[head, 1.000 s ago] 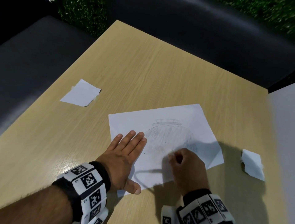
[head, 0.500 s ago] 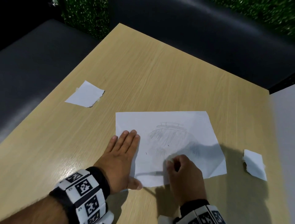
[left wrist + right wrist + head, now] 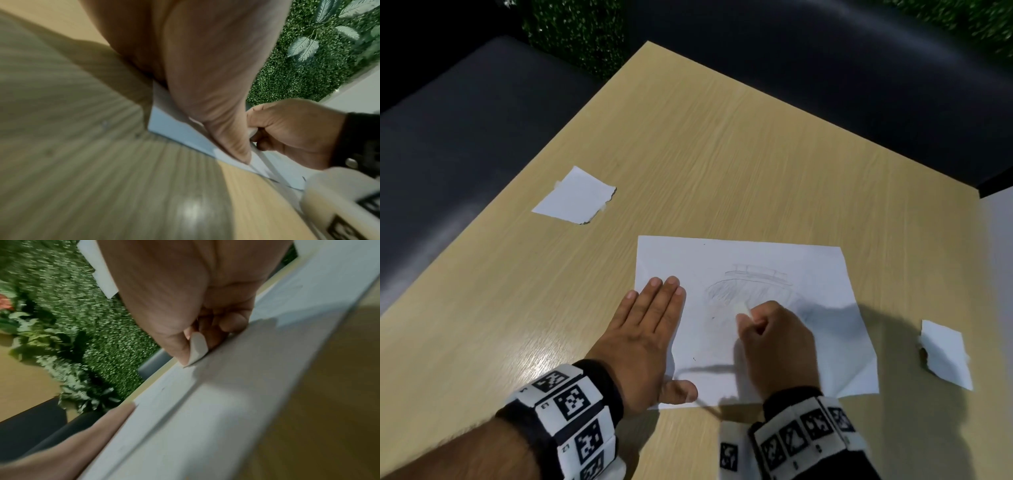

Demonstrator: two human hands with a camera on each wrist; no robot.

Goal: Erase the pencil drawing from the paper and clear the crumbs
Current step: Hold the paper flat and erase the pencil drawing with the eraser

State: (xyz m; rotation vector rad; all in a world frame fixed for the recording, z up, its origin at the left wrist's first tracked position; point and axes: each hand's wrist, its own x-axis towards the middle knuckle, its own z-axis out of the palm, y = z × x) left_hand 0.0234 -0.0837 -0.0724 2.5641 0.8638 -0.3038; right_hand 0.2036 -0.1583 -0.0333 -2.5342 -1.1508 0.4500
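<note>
A: Where were the hands?

B: The right hand (image 3: 774, 346) sat on the paper (image 3: 822, 274), fingers curled, pinching a small white eraser (image 3: 741, 307) between thumb and fingertips. In the right wrist view the eraser's tip (image 3: 197, 348) touched the sheet. The left hand (image 3: 643, 335) lay flat with its fingers straight and together, pressing down the paper's left edge, half on the sheet and half on the table (image 3: 688, 154).

A: And the drawing?

B: The drawing (image 3: 751, 291), a faint shaded pot shape, lay just beyond the right hand's knuckles, toward the far edge of the paper. The eraser met its lower left part. The lid lines and the shading to the right looked untouched; the drawing's long axis ran left to right across the sheet.

A: So which hand was nearer?

B: The right, clearly; the left was beside the drawing, apart from it. I judged the next strokes had to go away from the body and rightward, with the left hand pinning the sheet against that push.

A: Anything else out there?

B: Two torn scraps: one (image 3: 573, 197) far left, one (image 3: 945, 353) right of the paper. A few dark crumbs (image 3: 713, 318) showed near the eraser.
</note>
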